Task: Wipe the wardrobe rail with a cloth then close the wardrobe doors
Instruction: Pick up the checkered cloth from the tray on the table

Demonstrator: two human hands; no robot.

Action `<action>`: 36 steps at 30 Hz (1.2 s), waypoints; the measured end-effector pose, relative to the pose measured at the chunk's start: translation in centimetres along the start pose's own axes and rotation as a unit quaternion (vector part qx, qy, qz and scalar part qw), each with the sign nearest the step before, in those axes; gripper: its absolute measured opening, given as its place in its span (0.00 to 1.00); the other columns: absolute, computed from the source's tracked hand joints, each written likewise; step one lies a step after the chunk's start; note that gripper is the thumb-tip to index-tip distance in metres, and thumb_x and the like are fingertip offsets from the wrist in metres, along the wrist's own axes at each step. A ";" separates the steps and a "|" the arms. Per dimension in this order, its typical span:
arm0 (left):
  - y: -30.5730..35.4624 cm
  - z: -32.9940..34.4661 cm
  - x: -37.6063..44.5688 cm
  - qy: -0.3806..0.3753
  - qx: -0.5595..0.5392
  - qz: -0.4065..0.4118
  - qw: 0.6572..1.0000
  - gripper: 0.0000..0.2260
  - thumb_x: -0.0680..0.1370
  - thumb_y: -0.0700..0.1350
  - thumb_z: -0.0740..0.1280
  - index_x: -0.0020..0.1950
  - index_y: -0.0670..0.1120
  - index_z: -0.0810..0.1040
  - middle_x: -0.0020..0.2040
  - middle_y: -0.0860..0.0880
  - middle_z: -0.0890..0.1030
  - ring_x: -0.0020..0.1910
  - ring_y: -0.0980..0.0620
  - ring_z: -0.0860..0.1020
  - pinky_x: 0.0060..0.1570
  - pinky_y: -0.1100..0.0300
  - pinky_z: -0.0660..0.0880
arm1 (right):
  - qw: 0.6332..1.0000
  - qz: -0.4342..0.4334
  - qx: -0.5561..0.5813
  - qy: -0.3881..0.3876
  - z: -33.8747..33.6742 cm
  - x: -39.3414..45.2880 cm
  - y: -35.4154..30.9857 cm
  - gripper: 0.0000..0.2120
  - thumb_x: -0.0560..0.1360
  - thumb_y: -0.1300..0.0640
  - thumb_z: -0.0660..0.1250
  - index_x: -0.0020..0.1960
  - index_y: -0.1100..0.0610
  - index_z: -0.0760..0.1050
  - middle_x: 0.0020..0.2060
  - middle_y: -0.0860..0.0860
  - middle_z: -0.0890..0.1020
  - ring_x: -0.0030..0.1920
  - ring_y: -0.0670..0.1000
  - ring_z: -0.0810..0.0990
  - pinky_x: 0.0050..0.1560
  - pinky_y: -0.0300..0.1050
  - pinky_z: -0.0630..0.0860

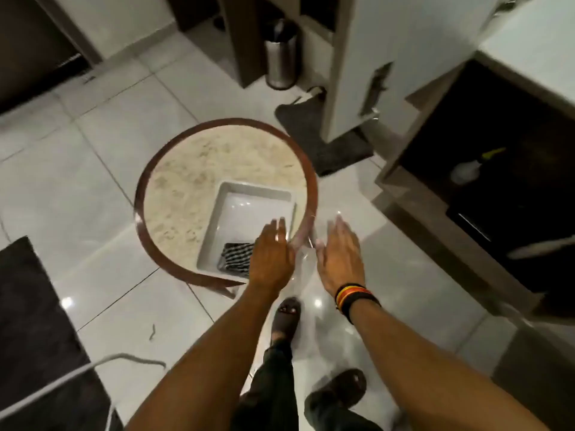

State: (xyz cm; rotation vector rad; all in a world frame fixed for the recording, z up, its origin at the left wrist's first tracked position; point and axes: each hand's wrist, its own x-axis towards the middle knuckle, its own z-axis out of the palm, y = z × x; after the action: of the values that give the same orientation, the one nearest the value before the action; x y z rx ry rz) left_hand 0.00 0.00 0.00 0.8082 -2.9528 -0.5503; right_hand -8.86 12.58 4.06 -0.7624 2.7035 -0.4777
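A: Two bare forearms low in frame, stretched forward over the pale tiled floor (102,188). Dark sandals and dark trousers below.

B: Any writing, any brand?

A: None readable anywhere. Only a striped black, red and yellow wristband (354,295) on the right wrist.

B: And the left hand (270,259)?

A: Flat, palm down, fingers (278,230) released and straight, gripping nothing. Hovering over the near corner of the white tray (249,209) on the round tabletop (193,181).

B: The cloth?

A: Checked black-and-white cloth (235,259) lying in the tray's near end, just left of the left hand, beside the knuckles. Contact impossible to judge through the blur.

B: Right hand (339,253)?

A: Spread open too, empty, over the floor just off the tabletop's rim, apart from the cloth.

B: Wardrobe?

A: White wardrobe doors (357,73) standing ajar, upper right.
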 end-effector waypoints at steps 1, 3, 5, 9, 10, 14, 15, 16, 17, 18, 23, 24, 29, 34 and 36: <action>-2.4 -0.1 0.1 0.002 0.001 -0.055 0.999 0.27 0.82 0.46 0.63 0.79 0.37 0.66 0.72 0.35 0.75 0.70 0.36 0.75 0.70 0.43 0.72 | 0.999 -0.019 0.022 -0.017 1.9 0.8 -1.7 0.24 0.83 0.53 0.56 0.78 0.58 0.61 0.79 0.58 0.61 0.78 0.58 0.61 0.78 0.54 0.60; -7.0 0.2 0.3 -0.005 -0.012 -0.167 0.986 0.25 0.82 0.44 0.62 0.78 0.38 0.66 0.69 0.36 0.77 0.66 0.37 0.77 0.67 0.44 0.74 | 0.995 -0.049 0.053 -0.069 5.7 2.1 -4.8 0.20 0.82 0.55 0.57 0.73 0.58 0.67 0.74 0.58 0.68 0.72 0.58 0.69 0.71 0.54 0.70; -10.5 0.4 0.0 -0.035 -0.006 -0.240 0.970 0.24 0.82 0.44 0.62 0.78 0.39 0.66 0.67 0.38 0.78 0.64 0.38 0.78 0.63 0.45 0.76 | 0.989 -0.063 0.052 -0.122 9.4 2.6 -7.2 0.18 0.81 0.57 0.59 0.70 0.59 0.70 0.67 0.57 0.74 0.66 0.57 0.75 0.65 0.52 0.76; -14.7 1.9 0.8 -0.090 -0.002 -0.297 0.951 0.18 0.81 0.45 0.64 0.69 0.39 0.72 0.61 0.38 0.80 0.60 0.40 0.79 0.59 0.47 0.79 | 0.980 -0.038 0.019 -0.195 15.7 4.5 -10.2 0.28 0.78 0.60 0.68 0.75 0.60 0.63 0.73 0.57 0.68 0.72 0.58 0.68 0.69 0.50 0.71; -15.4 2.4 1.1 -0.101 -0.004 -0.307 0.946 0.16 0.81 0.46 0.65 0.66 0.39 0.74 0.59 0.40 0.81 0.59 0.41 0.80 0.57 0.48 0.79 | 0.977 -0.026 -0.010 -0.210 16.9 4.9 -10.4 0.34 0.76 0.59 0.71 0.77 0.60 0.60 0.75 0.58 0.65 0.74 0.58 0.65 0.71 0.51 0.70; -16.1 4.0 2.2 -0.131 0.010 -0.330 0.935 0.15 0.80 0.51 0.67 0.60 0.43 0.79 0.54 0.44 0.83 0.54 0.44 0.82 0.54 0.50 0.80 | 0.973 -0.028 -0.135 -0.187 20.1 6.2 -10.1 0.32 0.71 0.56 0.75 0.71 0.59 0.66 0.64 0.58 0.74 0.65 0.58 0.72 0.64 0.51 0.74; -16.1 4.2 2.4 -0.131 0.020 -0.331 0.934 0.14 0.80 0.52 0.67 0.60 0.43 0.80 0.53 0.45 0.84 0.53 0.44 0.83 0.53 0.51 0.80 | 0.973 -0.034 -0.145 -0.176 20.2 6.4 -10.0 0.28 0.70 0.56 0.75 0.67 0.58 0.69 0.61 0.57 0.76 0.62 0.57 0.74 0.61 0.51 0.75; -16.2 4.4 2.6 -0.124 0.021 -0.334 0.934 0.14 0.80 0.52 0.67 0.59 0.44 0.81 0.52 0.46 0.84 0.53 0.45 0.83 0.51 0.51 0.80 | 0.973 -0.035 -0.146 -0.176 20.2 6.8 -9.9 0.25 0.71 0.57 0.74 0.65 0.58 0.70 0.59 0.56 0.76 0.60 0.57 0.74 0.60 0.51 0.76; -16.2 4.4 2.7 -0.116 0.012 -0.337 0.934 0.13 0.80 0.51 0.67 0.58 0.44 0.82 0.51 0.46 0.85 0.52 0.45 0.83 0.50 0.51 0.80 | 0.974 -0.034 -0.137 -0.176 19.9 7.0 -9.9 0.21 0.72 0.59 0.72 0.63 0.57 0.72 0.58 0.56 0.77 0.60 0.57 0.75 0.60 0.51 0.76; -16.3 4.3 2.7 -0.107 -0.004 -0.337 0.936 0.12 0.80 0.51 0.67 0.58 0.44 0.83 0.51 0.46 0.85 0.52 0.45 0.83 0.50 0.51 0.81 | 0.977 -0.027 -0.116 -0.178 19.6 7.2 -9.9 0.17 0.73 0.60 0.70 0.61 0.58 0.73 0.57 0.56 0.77 0.60 0.57 0.75 0.59 0.51 0.76; -16.0 1.3 2.8 -0.055 -0.206 -0.352 0.912 0.14 0.80 0.49 0.67 0.61 0.43 0.82 0.53 0.44 0.85 0.52 0.44 0.83 0.56 0.46 0.80 | 0.978 0.065 0.088 -0.180 16.3 7.0 -10.1 0.11 0.74 0.61 0.67 0.56 0.58 0.77 0.54 0.55 0.77 0.58 0.55 0.75 0.56 0.50 0.78; -15.6 0.4 3.0 -0.046 -0.252 -0.357 0.898 0.14 0.80 0.49 0.68 0.62 0.43 0.81 0.54 0.44 0.85 0.53 0.44 0.82 0.57 0.48 0.80 | 0.965 0.104 0.159 -0.182 15.1 6.9 -10.1 0.11 0.72 0.59 0.69 0.54 0.57 0.78 0.52 0.54 0.79 0.56 0.54 0.78 0.56 0.49 0.79; -10.7 -4.1 5.0 -0.040 -0.348 -0.328 0.877 0.13 0.79 0.49 0.71 0.59 0.43 0.81 0.52 0.45 0.84 0.52 0.45 0.82 0.53 0.55 0.78 | 0.865 0.251 0.414 -0.130 6.8 7.1 -8.0 0.13 0.69 0.59 0.75 0.52 0.56 0.79 0.45 0.54 0.86 0.47 0.54 0.86 0.50 0.48 0.83; -0.2 -7.1 8.5 -0.041 -0.389 -0.250 0.886 0.09 0.79 0.48 0.71 0.53 0.44 0.82 0.47 0.48 0.83 0.52 0.43 0.83 0.56 0.52 0.79 | 0.800 0.293 0.523 -0.016 -3.6 6.4 -3.3 0.12 0.70 0.60 0.76 0.52 0.57 0.81 0.44 0.57 0.87 0.41 0.56 0.87 0.32 0.43 0.82; 5.0 -8.2 9.7 -0.050 -0.419 -0.222 0.879 0.09 0.79 0.48 0.71 0.55 0.44 0.82 0.48 0.48 0.83 0.52 0.44 0.83 0.56 0.54 0.79 | 0.781 0.304 0.546 0.021 -7.9 5.8 -0.7 0.11 0.71 0.60 0.76 0.52 0.58 0.81 0.43 0.57 0.87 0.39 0.56 0.87 0.29 0.42 0.81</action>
State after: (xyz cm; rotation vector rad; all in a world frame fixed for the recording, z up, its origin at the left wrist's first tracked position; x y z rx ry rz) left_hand -9.84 -3.48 8.84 1.3026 -2.1604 -1.7498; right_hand -16.13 10.74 10.39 0.4311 1.9374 -1.6089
